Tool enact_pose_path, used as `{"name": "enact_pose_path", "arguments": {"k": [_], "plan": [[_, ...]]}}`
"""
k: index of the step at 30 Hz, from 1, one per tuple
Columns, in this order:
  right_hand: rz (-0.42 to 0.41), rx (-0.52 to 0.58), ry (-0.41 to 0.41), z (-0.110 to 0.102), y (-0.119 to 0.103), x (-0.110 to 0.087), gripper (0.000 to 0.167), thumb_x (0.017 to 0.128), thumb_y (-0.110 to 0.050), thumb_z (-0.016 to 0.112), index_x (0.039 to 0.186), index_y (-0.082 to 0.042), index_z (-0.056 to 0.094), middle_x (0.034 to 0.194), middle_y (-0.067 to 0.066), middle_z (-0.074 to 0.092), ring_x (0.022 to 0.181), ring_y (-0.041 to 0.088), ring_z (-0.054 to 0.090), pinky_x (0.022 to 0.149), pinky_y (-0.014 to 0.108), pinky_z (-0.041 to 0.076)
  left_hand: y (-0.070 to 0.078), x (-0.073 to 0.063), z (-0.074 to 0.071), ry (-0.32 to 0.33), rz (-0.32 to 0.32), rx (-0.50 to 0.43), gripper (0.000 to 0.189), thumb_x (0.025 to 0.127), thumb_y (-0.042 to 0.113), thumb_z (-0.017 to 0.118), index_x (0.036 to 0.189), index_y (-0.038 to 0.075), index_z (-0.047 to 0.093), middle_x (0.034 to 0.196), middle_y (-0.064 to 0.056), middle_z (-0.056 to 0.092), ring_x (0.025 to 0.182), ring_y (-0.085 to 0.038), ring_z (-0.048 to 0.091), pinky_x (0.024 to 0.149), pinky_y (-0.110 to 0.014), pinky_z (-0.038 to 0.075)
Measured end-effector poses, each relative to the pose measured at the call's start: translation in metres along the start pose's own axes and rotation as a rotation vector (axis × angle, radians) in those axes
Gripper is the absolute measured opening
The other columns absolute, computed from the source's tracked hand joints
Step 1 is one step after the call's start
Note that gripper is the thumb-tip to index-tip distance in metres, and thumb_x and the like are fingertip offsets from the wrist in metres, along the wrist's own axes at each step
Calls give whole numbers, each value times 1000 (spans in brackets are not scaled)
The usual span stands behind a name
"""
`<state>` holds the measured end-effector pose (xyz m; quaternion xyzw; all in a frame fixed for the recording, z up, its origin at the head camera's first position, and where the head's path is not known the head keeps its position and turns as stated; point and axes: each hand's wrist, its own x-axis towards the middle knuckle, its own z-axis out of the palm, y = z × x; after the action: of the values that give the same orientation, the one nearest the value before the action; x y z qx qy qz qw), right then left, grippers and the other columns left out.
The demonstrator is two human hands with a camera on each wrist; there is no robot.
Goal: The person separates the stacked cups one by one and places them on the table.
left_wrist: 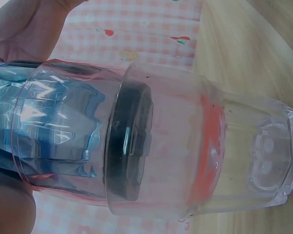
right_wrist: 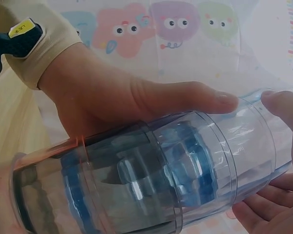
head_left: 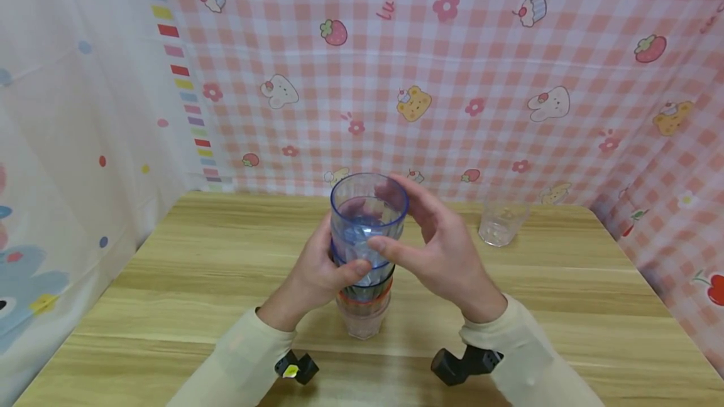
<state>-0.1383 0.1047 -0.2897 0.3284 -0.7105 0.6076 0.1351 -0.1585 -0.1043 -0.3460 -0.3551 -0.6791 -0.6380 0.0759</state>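
Near the table's middle rises an upright stack of nested faceted plastic tumblers. A blue-rimmed tumbler (head_left: pixel 369 232) is at the top. Lower come a dark-rimmed tumbler (head_left: pixel 362 293), an orange-rimmed tumbler (head_left: pixel 352 305) and a clear tumbler (left_wrist: pixel 276 161), lowest, its base right at the wood. My left hand (head_left: pixel 317 272) grips the stack from the left, below the top rim, thumb across the front. From the right, my right hand (head_left: pixel 444 253) holds the top blue tumbler between thumb and fingers. Its fingers (right_wrist: pixel 278 204) show behind the clear walls in the right wrist view.
Another clear tumbler (head_left: pixel 500 228) stands apart at the back right of the wooden table (head_left: pixel 226 256). A pink checked cloth (head_left: pixel 481 36) hangs behind the table, and a white patterned curtain (head_left: pixel 113 105) hangs on the left. Both wrists carry small black camera mounts.
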Motion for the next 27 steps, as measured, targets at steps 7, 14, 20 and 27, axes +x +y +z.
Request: {"name": "enact_pose_path", "arguments": {"k": [7, 14, 20, 27], "plan": [[-18, -21, 18, -1, -2, 1, 79, 83, 8, 88, 154, 2, 53, 144, 21, 67, 138, 20, 63, 126, 30, 41, 1, 0, 1, -9, -9, -4, 101, 89, 75, 74, 155, 6, 40, 139, -23, 63, 121, -24, 66, 103, -37, 59], [-54, -32, 18, -1, -3, 3, 79, 80, 12, 87, 151, 3, 54, 141, 22, 69, 136, 21, 65, 124, 30, 45, 1, -1, 0, 1, -9, 18, 105, 88, 76, 74, 157, 5, 39, 138, -24, 64, 122, -24, 66, 105, -36, 58], [-45, -38, 31, -2, -5, 4, 79, 80, 12, 87, 151, 4, 55, 142, 21, 69, 136, 19, 65, 124, 29, 44, 0, -1, 0, -1, -17, 14, 106, 88, 77, 74, 157, 4, 40, 139, -25, 64, 122, -28, 67, 105, -39, 59], [-70, -37, 46, -4, -9, 6, 77, 80, 12, 88, 150, 5, 55, 142, 21, 69, 133, 21, 67, 120, 30, 49, 0, -1, 0, 6, -33, 18, 109, 87, 79, 73, 160, 6, 37, 142, -25, 62, 124, -32, 66, 106, -42, 58]]}}
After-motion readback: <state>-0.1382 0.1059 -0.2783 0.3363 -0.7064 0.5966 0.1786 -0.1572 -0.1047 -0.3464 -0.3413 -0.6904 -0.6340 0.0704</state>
